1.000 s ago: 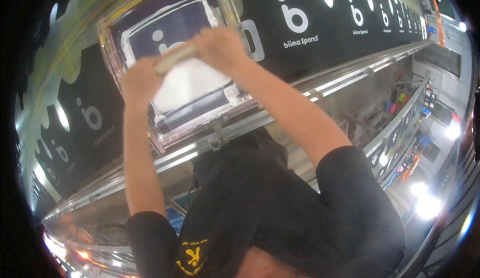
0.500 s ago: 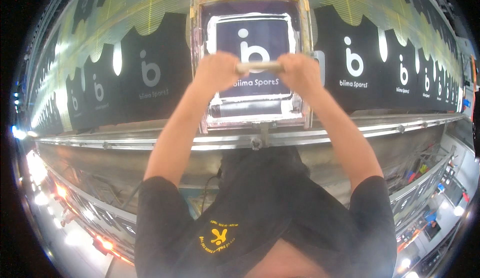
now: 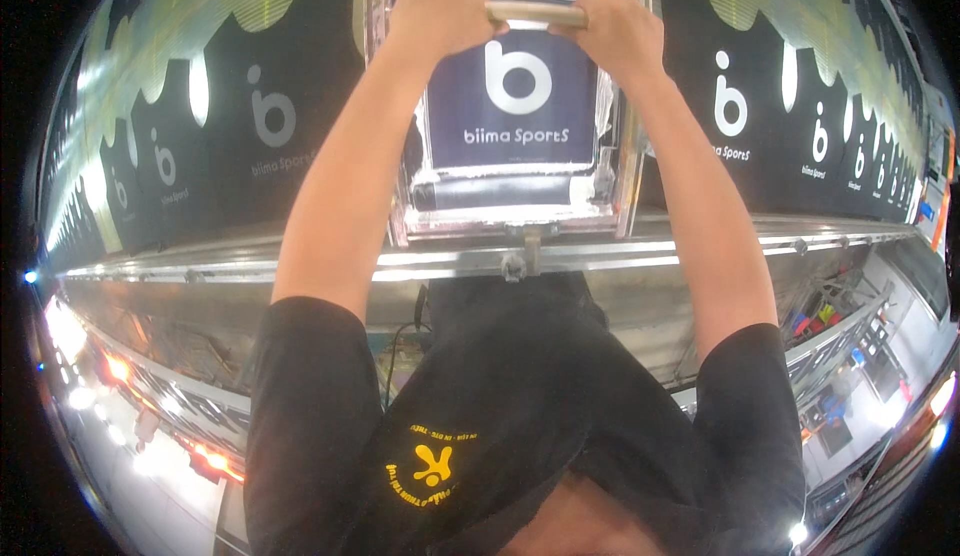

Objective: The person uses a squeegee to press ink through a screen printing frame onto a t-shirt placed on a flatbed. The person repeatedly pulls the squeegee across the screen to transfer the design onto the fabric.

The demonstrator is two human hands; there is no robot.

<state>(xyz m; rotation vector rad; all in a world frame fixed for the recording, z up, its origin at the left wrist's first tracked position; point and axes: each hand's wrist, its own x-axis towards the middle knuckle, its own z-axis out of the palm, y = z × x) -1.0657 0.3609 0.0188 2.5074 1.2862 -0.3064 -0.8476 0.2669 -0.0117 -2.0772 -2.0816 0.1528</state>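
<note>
Both my hands grip the pale handle of a squeegee [image 3: 537, 14], held crosswise over the far part of a printing screen. My left hand [image 3: 440, 16] is wrapped round its left end. The other end is in my right hand [image 3: 622, 34], fingers curled over it. Beneath lies the screen frame [image 3: 470, 222], its mesh bordered by smeared white ink. Through the mesh shows a dark area with a white rounded mark [image 3: 518, 81] and a line of lettering under it. My hands hide much of the frame's far end and the squeegee's blade.
Dark fabric pieces with white prints lie in a row on the long table, to the left [image 3: 320, 66] and right [image 3: 690, 51] of the screen. A metal rail [image 3: 620, 255] with a clamp [image 3: 515, 264] runs along the near edge. Another printing line with lights stands behind me.
My hands have pushed the squeegee away from me, from the middle of the screen to its far part. The lettering, covered in part before, now shows fully.
</note>
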